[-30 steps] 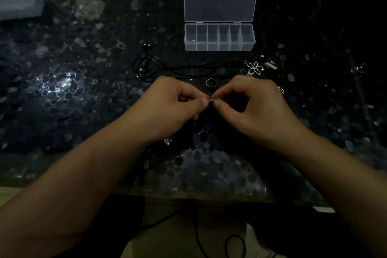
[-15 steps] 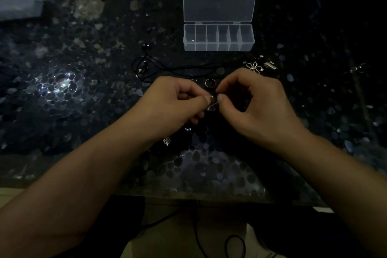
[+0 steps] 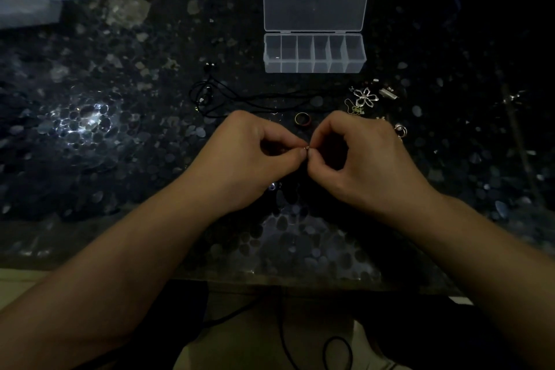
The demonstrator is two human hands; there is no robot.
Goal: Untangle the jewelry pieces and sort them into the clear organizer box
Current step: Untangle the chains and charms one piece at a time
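- Near the table edge, left hand (image 3: 252, 156) and right hand (image 3: 357, 156) pinch one tiny jewelry piece (image 3: 307, 147) between fingertips
- Beyond them lies the ring (image 3: 302, 119); further back, the organizer box (image 3: 314, 52), lid open

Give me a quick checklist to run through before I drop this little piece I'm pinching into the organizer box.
1. Organizer box lid open: ok, it lies folded back flat.
2. Compartments free: ok, all six look empty.
3. Grip on the small piece: ok, left hand and right hand both pinch it between their fingertips.
4. Piece freed from other jewelry: cannot tell, too small and dim to see.
5. Path to the box: not ok, the ring and black cord lie between the hands and the box, so lift over them.
6. Remaining pieces in sight: ok, the flower pendant cluster sits to the right.
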